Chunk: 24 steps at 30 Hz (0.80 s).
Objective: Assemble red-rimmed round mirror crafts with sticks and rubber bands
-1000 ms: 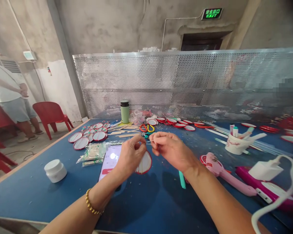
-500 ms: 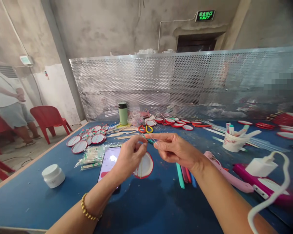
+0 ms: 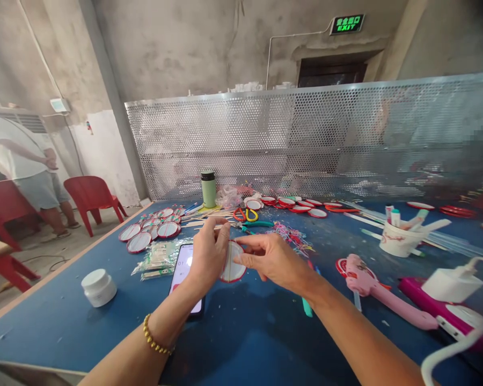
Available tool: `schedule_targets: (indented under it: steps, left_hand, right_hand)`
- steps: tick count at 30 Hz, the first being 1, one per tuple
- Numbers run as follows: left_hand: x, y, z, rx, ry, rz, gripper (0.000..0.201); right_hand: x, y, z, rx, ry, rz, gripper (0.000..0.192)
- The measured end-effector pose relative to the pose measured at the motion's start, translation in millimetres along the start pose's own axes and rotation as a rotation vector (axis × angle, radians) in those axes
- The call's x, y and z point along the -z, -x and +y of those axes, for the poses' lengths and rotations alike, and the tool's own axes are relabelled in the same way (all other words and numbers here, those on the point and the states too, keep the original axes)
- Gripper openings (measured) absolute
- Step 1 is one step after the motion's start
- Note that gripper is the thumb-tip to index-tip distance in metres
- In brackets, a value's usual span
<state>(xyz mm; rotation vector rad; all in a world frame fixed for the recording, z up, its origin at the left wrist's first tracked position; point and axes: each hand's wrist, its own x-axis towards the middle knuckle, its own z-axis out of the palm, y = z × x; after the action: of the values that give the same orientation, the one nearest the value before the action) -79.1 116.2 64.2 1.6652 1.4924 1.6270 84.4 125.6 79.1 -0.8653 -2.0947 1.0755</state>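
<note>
— What containers stood on the blue table [image 3: 245, 343], and what was in them?

— A white paper cup [image 3: 400, 240] sat to the right, stuffed with markers and sticks that leaned out over its rim. A green flask [image 3: 208, 189] with a dark cap stood upright at the far edge, closed, so its contents could not be seen. A small white jar [image 3: 99, 287] rested near the left edge with its lid on. Clear packets of wooden sticks [image 3: 158, 257] lay just left of the phone [image 3: 185, 276].

— And the hands?

— The left hand [image 3: 209, 256] had closed its fingers on the top of a small round fan [image 3: 232, 261], white with a red rim, and held it upright just above the table, over the phone's right edge. The right hand [image 3: 271, 260] reached in from the right, thumb and forefinger narrowed to a pinch at the fan's rim; whether it truly gripped the rim or only touched it could not be told.

— What lay around them?

— More red-rimmed discs [image 3: 151, 231] were piled at the left, others [image 3: 295, 203] in a row toward the back. Red-and-yellow scissors [image 3: 244, 214] lay beyond the hands, a tangle of coloured bands [image 3: 292, 237] just beside them, and a pink glue gun [image 3: 370, 284] to the right.
</note>
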Motion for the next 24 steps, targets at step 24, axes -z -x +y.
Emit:
schedule_targets:
  steps: [24]
  left_hand:
    - [18.1,-7.0,10.8,0.191,0.141,-0.561,0.020]
  right_hand:
    - [17.7,-2.4,2.7,0.019,0.115,0.233,0.048]
